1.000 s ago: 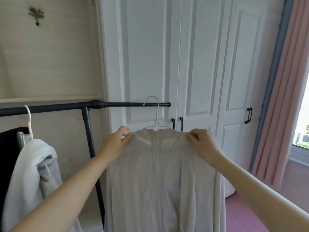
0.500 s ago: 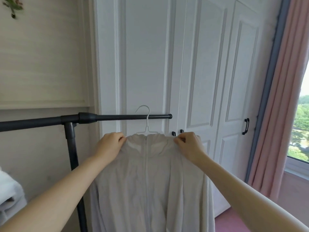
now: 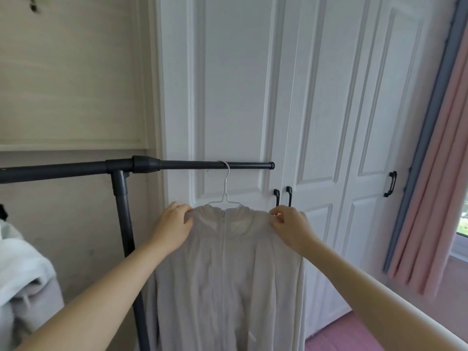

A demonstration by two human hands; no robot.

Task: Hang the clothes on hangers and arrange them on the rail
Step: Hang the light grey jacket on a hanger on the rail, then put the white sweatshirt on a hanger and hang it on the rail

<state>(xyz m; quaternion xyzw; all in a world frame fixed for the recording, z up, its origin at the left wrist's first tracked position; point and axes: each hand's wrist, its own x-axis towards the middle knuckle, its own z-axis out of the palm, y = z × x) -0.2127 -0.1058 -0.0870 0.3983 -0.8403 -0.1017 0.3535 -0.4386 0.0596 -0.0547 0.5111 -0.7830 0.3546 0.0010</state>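
white wardrobe doors [image 3: 253, 97], pink curtain [image 3: 440, 198]

Rail [image 3: 202, 165] bare left of hanger hook [image 3: 226, 168]; upright post [image 3: 124, 224] blocks lower left.

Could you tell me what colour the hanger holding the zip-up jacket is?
White hanger, clearest in the head view.

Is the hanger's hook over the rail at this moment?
Yes, the white hanger hooks over the dark rail near its free end, with both hands gripping the jacket shoulders.
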